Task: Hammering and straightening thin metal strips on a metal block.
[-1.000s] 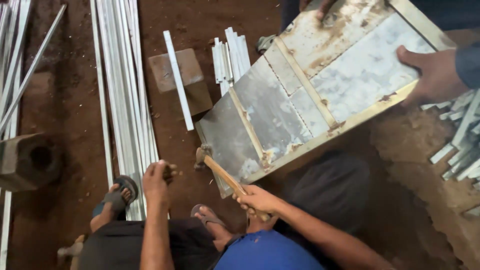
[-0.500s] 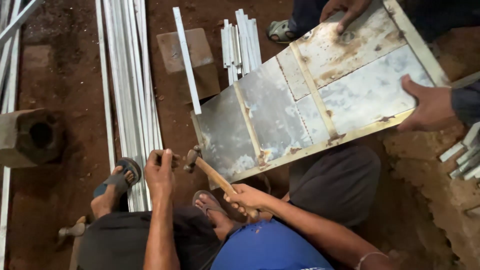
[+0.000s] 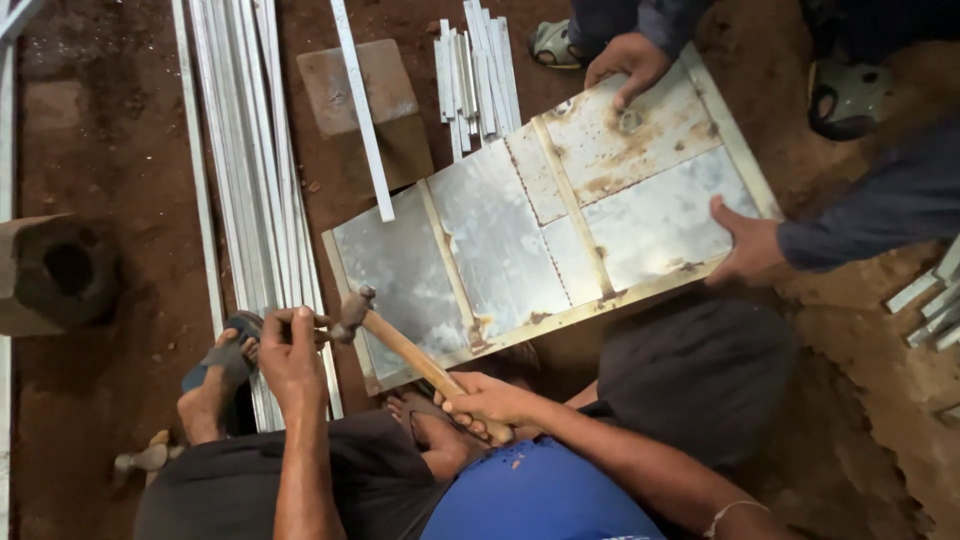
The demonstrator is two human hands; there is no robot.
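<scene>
The person wears a bright blue top (image 3: 540, 495) with short sleeves — both forearms are bare from the elbow down. The left hand (image 3: 292, 352) and the right hand (image 3: 487, 402) are ungloved, with no rings to be seen. A thin pale band (image 3: 725, 516) circles one bare arm at the near right edge. Dark grey-black shorts or trousers (image 3: 300, 490) cover the lap and thighs, creased over the left knee. The feet are in open sandals — the left one (image 3: 225, 352) has a dark blue-grey strap across the toes, and the right foot (image 3: 425, 422) shows bare toes beneath a dark strap.
</scene>
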